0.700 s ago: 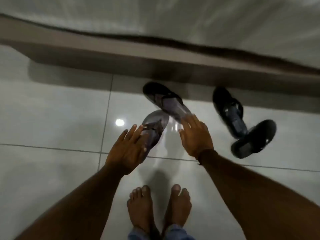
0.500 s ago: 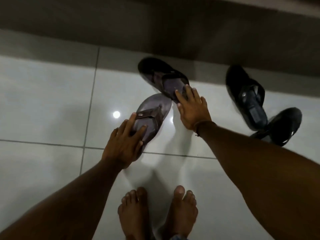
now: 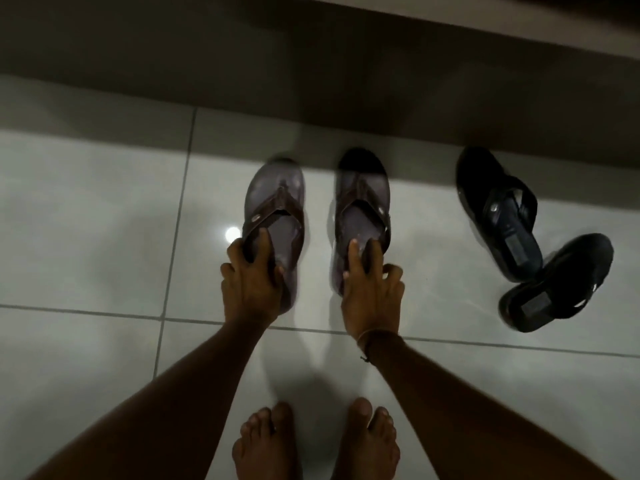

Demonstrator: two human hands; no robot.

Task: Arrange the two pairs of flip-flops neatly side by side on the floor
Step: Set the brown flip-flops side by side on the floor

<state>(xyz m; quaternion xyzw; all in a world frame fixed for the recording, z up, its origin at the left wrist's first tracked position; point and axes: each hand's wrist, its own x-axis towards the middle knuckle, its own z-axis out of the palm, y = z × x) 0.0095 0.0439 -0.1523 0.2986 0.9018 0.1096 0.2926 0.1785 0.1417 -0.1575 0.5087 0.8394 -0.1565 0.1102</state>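
Note:
Two brown flip-flops stand side by side in the middle of the floor, toes pointing away from me. My left hand (image 3: pixel 251 284) grips the heel of the left brown flip-flop (image 3: pixel 277 199). My right hand (image 3: pixel 372 292) grips the heel of the right brown flip-flop (image 3: pixel 362 199). To the right lies the black pair: one black flip-flop (image 3: pixel 498 206) points away and slightly left, while the other black flip-flop (image 3: pixel 561 289) lies slanted across its heel end, touching it.
The floor is glossy white tile (image 3: pixel 86 237) with a bright light reflection left of the brown pair. A dark ledge or step (image 3: pixel 311 57) runs across the far side. My bare feet (image 3: pixel 311 441) stand at the bottom centre.
Both hands have closed on the brown flip-flops and turned them from crossed, slanted positions to parallel, a small gap apart. The black pair has not moved on the floor.

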